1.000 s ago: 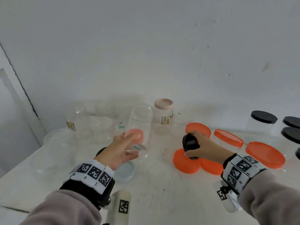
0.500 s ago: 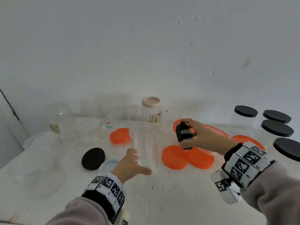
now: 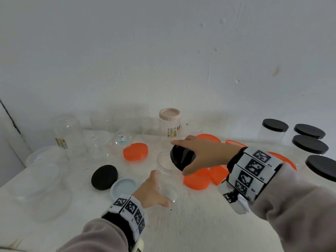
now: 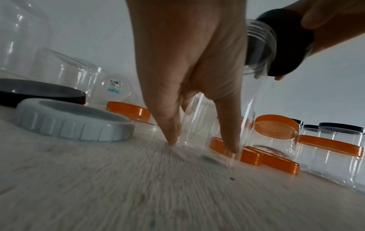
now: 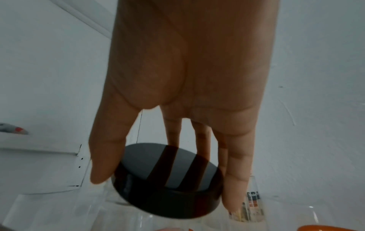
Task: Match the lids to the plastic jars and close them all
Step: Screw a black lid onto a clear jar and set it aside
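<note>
A clear plastic jar stands upright and lidless on the white table, near the middle. My left hand grips its lower part with fingers and thumb around it. My right hand holds a black lid tilted at the right side of the jar's rim; the lid is pinched between thumb and fingers. From the left wrist, the lid touches the jar's threaded neck at an angle.
Another black lid and a pale blue lid lie left of the jar. Orange lids lie around it. Several open clear jars stand at the back left, a pink-lidded jar behind, black-lidded jars at the right.
My left hand set the clear jar upright on the table and pulled it nearer. My right hand carried the black lid left and down to the jar's rim.
</note>
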### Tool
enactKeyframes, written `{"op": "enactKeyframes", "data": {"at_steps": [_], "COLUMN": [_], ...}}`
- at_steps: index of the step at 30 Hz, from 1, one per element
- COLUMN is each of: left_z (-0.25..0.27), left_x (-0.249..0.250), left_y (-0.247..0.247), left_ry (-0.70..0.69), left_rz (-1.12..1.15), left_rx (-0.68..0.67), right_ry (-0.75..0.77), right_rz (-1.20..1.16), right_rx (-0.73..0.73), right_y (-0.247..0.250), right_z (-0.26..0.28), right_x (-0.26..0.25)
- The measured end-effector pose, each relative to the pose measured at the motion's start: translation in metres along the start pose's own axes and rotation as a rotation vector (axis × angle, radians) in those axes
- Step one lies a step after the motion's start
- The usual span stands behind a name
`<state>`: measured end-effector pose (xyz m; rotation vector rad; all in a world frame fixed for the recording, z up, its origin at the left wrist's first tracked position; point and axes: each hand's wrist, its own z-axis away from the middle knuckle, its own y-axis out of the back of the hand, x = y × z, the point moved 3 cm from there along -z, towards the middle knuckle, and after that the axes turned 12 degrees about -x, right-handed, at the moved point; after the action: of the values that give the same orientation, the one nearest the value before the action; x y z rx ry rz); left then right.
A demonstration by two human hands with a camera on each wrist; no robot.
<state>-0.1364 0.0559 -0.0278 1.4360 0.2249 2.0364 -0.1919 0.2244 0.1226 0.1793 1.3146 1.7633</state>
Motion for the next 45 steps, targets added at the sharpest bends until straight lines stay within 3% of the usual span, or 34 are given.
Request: {"op": "enactKeyframes", "data": {"at_steps": [2, 5, 7, 11, 24, 30, 37, 42, 45], "left_z": [0.003, 0.015, 0.021, 0.015, 0.014, 0.014, 0.015, 0.015, 0.015], "left_x": [0.01, 0.034, 0.041, 0.031, 0.028, 0.025, 0.025, 0.025, 0.026], "left_y": [0.003, 0.011, 0.017, 0.019, 0.015, 0.013, 0.014, 0.013, 0.013], "left_ry": [-0.116, -0.398, -0.451, -0.386, -0.392, -0.368, -0.364, -0.364, -0.357], "left_rz": [0.043, 0.163, 0.195, 0.26, 0.277, 0.297, 0.294, 0.311, 0.292], "left_rx": [0.009, 0.059, 0.096, 0.167, 0.156, 0.169, 0.159, 0.16, 0.174], "right_ry": [-0.002, -0.018, -0.022, -0.035, -0.024, -0.013, -0.122, -0.152, -0.083], "right_rz": [0.051, 0.118, 0.157, 0.239, 0.394, 0.426, 0.44, 0.436, 0.457], "right_rx": [-0.029, -0.069, -0.096, -0.157, -0.273, -0.2, -0.081, -0.302, -0.289], "right_y": [0.003, 0.008, 0.011, 0.014, 0.012, 0.014, 0.012, 0.019, 0.021], "right_z": [-0.006, -0.012, -0.016, -0.022, -0.033, -0.037, -0.041, -0.037, -0.035], "right_x": [-0.007, -0.017, -0.024, -0.038, -0.058, -0.061, -0.058, -0.059, -0.063]}}
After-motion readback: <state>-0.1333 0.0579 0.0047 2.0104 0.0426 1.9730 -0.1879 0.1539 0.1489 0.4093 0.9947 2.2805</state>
